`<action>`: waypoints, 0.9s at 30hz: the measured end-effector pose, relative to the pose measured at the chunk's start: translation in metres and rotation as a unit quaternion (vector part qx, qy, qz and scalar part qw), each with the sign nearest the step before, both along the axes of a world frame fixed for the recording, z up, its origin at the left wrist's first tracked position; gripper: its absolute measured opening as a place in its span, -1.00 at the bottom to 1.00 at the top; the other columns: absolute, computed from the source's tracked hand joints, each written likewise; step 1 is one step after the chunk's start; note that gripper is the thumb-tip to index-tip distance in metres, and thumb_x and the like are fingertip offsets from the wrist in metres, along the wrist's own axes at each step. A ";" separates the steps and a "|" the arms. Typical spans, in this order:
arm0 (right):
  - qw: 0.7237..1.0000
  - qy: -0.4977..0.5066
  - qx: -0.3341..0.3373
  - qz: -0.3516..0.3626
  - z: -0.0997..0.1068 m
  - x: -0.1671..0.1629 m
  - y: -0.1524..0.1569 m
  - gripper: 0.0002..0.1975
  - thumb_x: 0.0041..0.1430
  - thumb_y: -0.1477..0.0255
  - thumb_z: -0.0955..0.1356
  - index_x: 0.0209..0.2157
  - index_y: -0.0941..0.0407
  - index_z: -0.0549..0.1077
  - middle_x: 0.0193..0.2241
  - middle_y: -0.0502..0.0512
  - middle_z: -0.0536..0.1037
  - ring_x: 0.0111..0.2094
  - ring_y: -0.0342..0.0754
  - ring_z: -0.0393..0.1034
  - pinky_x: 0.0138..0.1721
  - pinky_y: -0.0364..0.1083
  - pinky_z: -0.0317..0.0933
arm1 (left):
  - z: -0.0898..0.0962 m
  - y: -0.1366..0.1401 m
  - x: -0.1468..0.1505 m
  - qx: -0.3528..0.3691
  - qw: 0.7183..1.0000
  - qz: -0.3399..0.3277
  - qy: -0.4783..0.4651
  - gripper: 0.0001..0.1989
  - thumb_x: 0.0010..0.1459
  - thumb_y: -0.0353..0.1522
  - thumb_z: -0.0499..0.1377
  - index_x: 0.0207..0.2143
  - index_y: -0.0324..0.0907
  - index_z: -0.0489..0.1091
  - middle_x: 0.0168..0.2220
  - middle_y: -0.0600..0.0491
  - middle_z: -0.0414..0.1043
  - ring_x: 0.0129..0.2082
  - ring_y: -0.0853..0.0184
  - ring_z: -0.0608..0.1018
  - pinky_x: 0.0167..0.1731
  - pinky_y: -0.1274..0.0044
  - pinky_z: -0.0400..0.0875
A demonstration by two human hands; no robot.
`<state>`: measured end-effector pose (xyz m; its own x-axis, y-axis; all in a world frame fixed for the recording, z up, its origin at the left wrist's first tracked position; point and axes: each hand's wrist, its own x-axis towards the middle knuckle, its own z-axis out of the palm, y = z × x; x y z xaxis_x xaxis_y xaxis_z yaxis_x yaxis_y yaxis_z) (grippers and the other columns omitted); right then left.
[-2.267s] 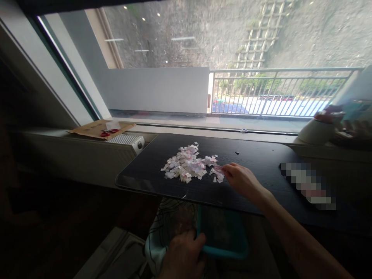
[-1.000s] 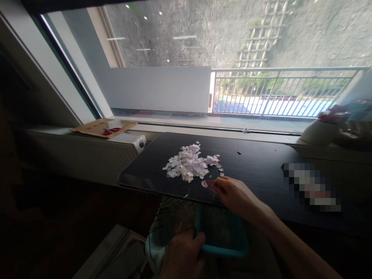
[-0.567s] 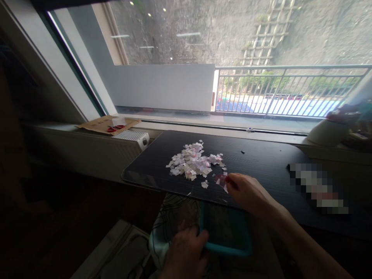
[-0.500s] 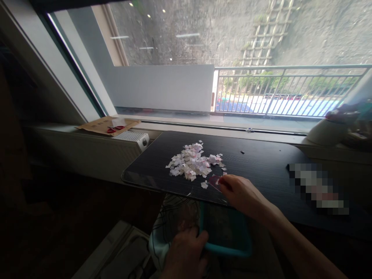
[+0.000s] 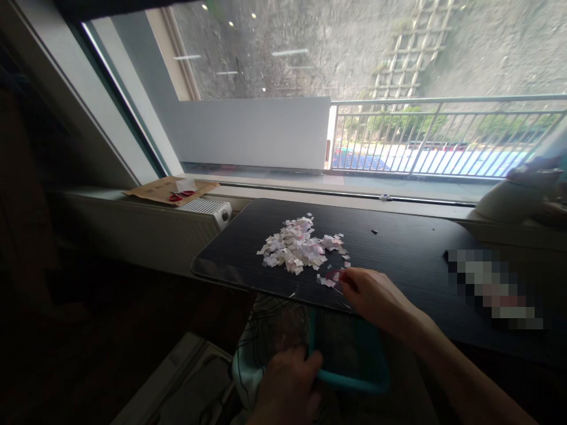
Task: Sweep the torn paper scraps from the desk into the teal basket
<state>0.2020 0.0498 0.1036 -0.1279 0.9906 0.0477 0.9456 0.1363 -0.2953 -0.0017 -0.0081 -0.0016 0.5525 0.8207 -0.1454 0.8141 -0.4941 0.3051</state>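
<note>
A heap of small white and pinkish paper scraps (image 5: 292, 245) lies on the dark tabletop (image 5: 407, 248). My right hand (image 5: 374, 292) is closed on a thin, see-through reddish sheet (image 5: 333, 275), whose exact kind I cannot make out. Its edge touches the table just right of the heap, by a few loose scraps (image 5: 326, 283). Below the front edge, my left hand (image 5: 290, 375) grips the left side of a teal-rimmed container (image 5: 352, 381). The inside of that container is dark, so its contents are unclear.
Red-handled scissors (image 5: 181, 195) rest on a brown paper envelope (image 5: 162, 190) at the left sill. A white radiator (image 5: 212, 212) stands beside the table. A blurred-out object (image 5: 494, 289) lies at the right. Patterned cloth (image 5: 252, 342) is under the front edge.
The reddish sheet and the loose scraps beside it have shifted slightly to the right, away from the heap. My left hand still holds the container. The whole view has moved a little.
</note>
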 end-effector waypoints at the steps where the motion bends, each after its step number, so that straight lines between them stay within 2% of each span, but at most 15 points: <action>1: 1.000 -0.010 -0.001 -0.008 0.000 0.001 0.001 -0.82 0.15 0.44 0.20 -0.49 0.12 0.33 -0.51 0.04 0.46 -0.50 -0.16 0.26 -0.48 -0.16 -0.12 | -0.001 0.000 -0.001 0.001 1.000 0.002 -0.003 -0.81 0.01 -0.39 0.14 -0.26 -0.06 0.33 -0.27 0.05 0.37 -0.26 0.21 0.44 -0.30 0.44 0.28; 6: 1.000 -0.012 0.019 -0.013 0.000 0.000 0.000 -0.81 0.18 0.43 0.19 -0.47 0.12 0.34 -0.49 0.04 0.47 -0.49 -0.15 0.28 -0.47 -0.15 -0.12 | -0.001 0.001 -0.002 0.011 1.000 0.010 -0.005 -0.82 0.01 -0.40 0.12 -0.26 -0.06 0.33 -0.27 0.05 0.37 -0.28 0.22 0.43 -0.30 0.44 0.29; 13: 1.000 0.003 0.009 0.021 -0.005 -0.030 -0.001 -0.82 0.17 0.48 0.20 -0.47 0.13 0.34 -0.48 0.04 0.48 -0.46 -0.14 0.31 -0.46 -0.15 -0.11 | 0.006 0.001 0.002 -0.010 1.000 -0.001 0.009 -0.79 0.01 -0.41 0.11 -0.24 -0.07 0.33 -0.24 0.03 0.37 -0.23 0.19 0.43 -0.26 0.42 0.29; 19: 1.000 -0.011 0.025 -0.014 -0.005 -0.024 0.001 -0.78 0.22 0.44 0.17 -0.46 0.13 0.34 -0.47 0.07 0.47 -0.49 -0.13 0.28 -0.47 -0.14 -0.12 | 0.009 0.000 0.000 -0.008 1.000 0.006 0.008 -0.81 0.03 -0.39 0.13 -0.24 -0.07 0.34 -0.25 0.04 0.38 -0.23 0.19 0.43 -0.25 0.44 0.28; 24: 1.000 0.003 0.018 0.025 -0.005 -0.027 0.002 -0.82 0.19 0.47 0.19 -0.44 0.13 0.36 -0.46 0.06 0.48 -0.46 -0.14 0.30 -0.45 -0.14 -0.10 | 0.007 -0.001 0.001 0.001 1.000 0.007 -0.001 -0.80 0.01 -0.40 0.14 -0.25 -0.06 0.34 -0.26 0.05 0.37 -0.24 0.20 0.43 -0.26 0.44 0.28; 27: 0.999 0.004 0.031 0.015 -0.007 -0.034 0.005 -0.80 0.20 0.45 0.18 -0.46 0.13 0.35 -0.47 0.05 0.46 -0.47 -0.15 0.28 -0.46 -0.14 -0.12 | 0.006 -0.001 0.001 -0.001 1.000 0.006 0.000 -0.79 0.01 -0.41 0.13 -0.24 -0.07 0.34 -0.26 0.05 0.37 -0.24 0.19 0.43 -0.26 0.44 0.28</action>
<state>0.1683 0.0545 0.0970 -0.1573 0.9813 0.1109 0.9383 0.1836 -0.2931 -0.0005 -0.0096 0.0040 0.5423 0.8271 -0.1474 0.8201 -0.4831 0.3066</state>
